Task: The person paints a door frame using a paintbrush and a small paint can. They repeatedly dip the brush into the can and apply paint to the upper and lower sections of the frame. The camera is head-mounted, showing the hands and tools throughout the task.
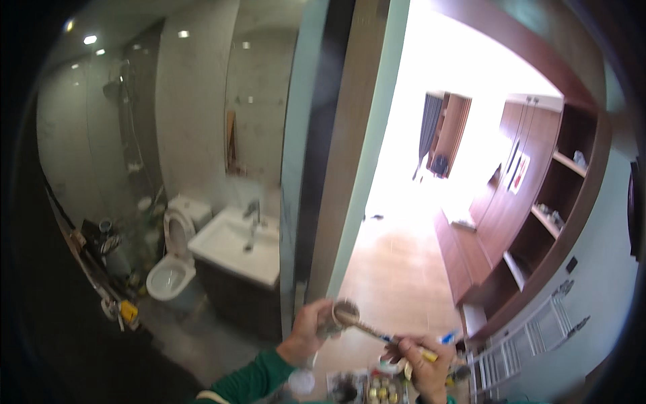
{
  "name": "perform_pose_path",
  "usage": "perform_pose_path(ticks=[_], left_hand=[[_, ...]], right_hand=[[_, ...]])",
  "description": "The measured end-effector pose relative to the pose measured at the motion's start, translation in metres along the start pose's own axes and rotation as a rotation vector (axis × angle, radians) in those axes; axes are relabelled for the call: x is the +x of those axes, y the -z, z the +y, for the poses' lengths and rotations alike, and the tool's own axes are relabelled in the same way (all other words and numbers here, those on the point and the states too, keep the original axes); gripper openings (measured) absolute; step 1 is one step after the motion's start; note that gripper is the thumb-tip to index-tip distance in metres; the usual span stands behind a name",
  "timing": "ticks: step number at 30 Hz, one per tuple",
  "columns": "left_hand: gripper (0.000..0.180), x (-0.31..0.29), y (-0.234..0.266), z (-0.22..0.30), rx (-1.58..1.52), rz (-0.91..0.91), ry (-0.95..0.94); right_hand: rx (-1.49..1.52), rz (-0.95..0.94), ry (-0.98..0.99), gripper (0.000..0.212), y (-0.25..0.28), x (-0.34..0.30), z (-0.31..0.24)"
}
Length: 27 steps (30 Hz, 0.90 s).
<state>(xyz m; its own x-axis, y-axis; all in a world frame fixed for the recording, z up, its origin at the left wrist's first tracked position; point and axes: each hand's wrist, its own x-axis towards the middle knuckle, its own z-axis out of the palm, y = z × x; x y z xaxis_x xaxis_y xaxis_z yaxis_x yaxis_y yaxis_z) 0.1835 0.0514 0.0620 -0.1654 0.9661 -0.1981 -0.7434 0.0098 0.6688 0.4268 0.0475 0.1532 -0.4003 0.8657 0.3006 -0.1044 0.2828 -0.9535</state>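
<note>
My left hand (pixel 309 332) is closed round a small jar (pixel 330 326), its round mouth tilted up and brown inside. From the right, my right hand (pixel 425 363) grips what looks like a slim paintbrush (pixel 367 329), with a pale wooden shaft, a bluish band and a yellow end. The brush slants into the jar's mouth, so its tip is hidden. Below my hands, a box of small round pots (pixel 382 390) lies near the lower edge, beside a dark-stained sheet (pixel 346 387).
A brown door frame (pixel 343 155) rises just ahead. To the left are a white washbasin (pixel 235 242), a toilet (pixel 171 277) and a yellow object (pixel 128 311). On the right stand a ladder (pixel 518 347) and wooden cabinets (pixel 498 182) with open shelves. Wooden flooring (pixel 397 269) runs towards a bright room.
</note>
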Motion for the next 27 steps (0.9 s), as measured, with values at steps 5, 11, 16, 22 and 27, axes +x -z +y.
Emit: perform_pose_path(ticks=[5,11,16,22,27], left_hand=[[0.041,0.021,0.014,0.037,-0.142,-0.073,-0.122],[0.042,0.008,0.047,0.064,-0.114,-0.096,-0.153],[0.035,-0.015,0.068,0.067,0.080,-0.210,-0.295],[0.035,-0.039,0.089,0.058,-0.064,0.298,-0.293],[0.035,-0.065,0.134,0.069,-0.094,0.232,-0.203]], right_hand=[[0.053,0.033,0.141,0.024,-0.001,0.016,-0.024],[-0.337,0.330,1.015,0.027,-0.015,0.077,-0.114],[-0.648,0.416,1.538,0.042,-0.049,0.197,-0.200],[-0.730,0.554,1.676,0.040,-0.099,0.308,-0.285],[-0.751,0.605,1.656,0.037,-0.112,0.344,-0.312]])
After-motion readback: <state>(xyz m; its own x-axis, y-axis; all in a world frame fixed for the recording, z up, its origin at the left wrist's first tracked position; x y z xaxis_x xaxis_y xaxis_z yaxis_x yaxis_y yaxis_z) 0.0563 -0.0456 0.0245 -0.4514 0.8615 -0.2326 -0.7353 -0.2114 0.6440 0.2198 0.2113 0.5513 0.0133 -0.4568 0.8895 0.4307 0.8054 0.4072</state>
